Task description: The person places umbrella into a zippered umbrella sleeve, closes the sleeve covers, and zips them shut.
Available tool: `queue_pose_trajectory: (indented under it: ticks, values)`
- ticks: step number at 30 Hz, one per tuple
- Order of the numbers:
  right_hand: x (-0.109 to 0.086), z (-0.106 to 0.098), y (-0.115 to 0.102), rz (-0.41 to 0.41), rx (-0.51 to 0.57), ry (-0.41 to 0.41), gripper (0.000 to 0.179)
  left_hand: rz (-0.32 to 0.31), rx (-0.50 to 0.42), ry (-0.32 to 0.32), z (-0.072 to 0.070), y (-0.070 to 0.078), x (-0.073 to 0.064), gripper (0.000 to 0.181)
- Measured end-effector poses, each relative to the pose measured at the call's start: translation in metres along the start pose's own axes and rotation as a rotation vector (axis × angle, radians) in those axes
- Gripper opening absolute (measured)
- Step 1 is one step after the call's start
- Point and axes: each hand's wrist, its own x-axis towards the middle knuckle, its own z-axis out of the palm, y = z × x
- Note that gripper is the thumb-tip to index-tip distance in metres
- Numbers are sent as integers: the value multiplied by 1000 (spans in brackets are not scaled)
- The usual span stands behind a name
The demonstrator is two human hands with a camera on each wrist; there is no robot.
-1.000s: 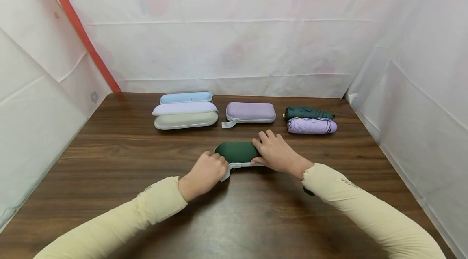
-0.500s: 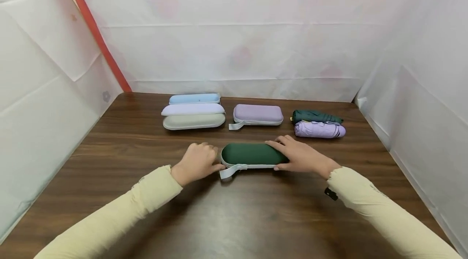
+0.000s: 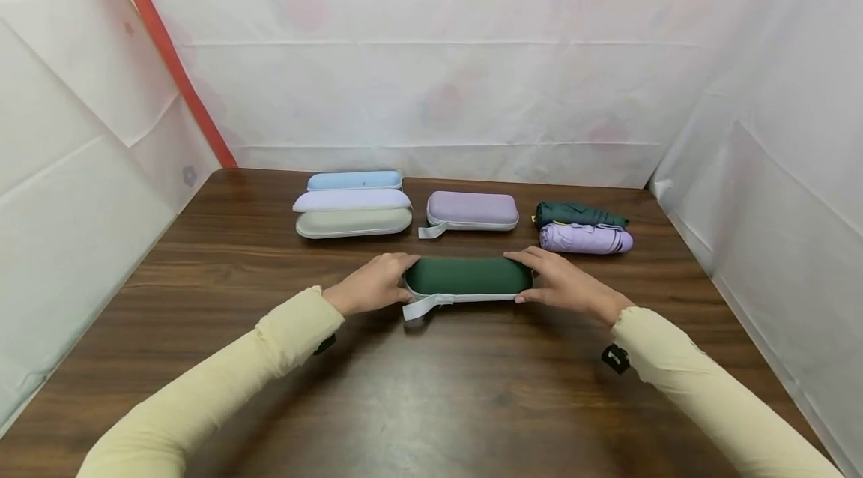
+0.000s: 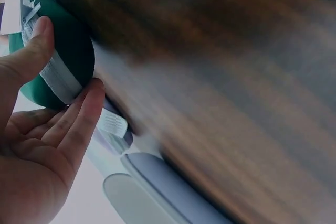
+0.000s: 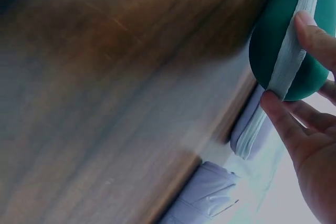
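In the middle of the head view, the green case (image 3: 468,276) lies between the hands, its long axis running left to right, neither hand nearer. The left hand (image 3: 373,284) grips the left end, the right hand (image 3: 568,286) the right; the tab (image 3: 426,305) juts toward lower left. Both hands' fingers are curled on it.

1 table (image 3: 431,373), dk brn wood-grain top, soft light patch (image 3: 404,410) nr front ctr. 1 back sheet (image 3: 377,88), wht, faint pink blotches, horiz. creases. 1 L side sheet (image 3: 67,111), wht, creased, sm. grey flower motif (image 3: 189,176). 1 R side sheet (image 3: 762,186), wht, wrinkled. 1 red strip (image 3: 168,51), diag., back L corner.
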Motion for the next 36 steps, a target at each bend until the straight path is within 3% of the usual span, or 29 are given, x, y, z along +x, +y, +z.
queue_pose_trajectory:
  ticks: [5,11,16,23,30,36]
  values:
    - [9,-6,8,-4,-4,46,73,-26,33,15,-8,-2,13,65]
    - [20,-15,19,83,-1,22,73,-15,78,26,-17,-9,37,58]
    - [28,-17,28,98,-14,26,73,-23,105,42,-17,-16,49,56]
    - [32,-12,39,123,-21,43,74,-31,118,55,-10,-21,59,55]
    - [35,1,46,145,-5,53,74,-77,150,68,-2,-28,63,56]
    - [38,-2,46,179,-14,53,74,-86,141,86,-3,-30,64,59]
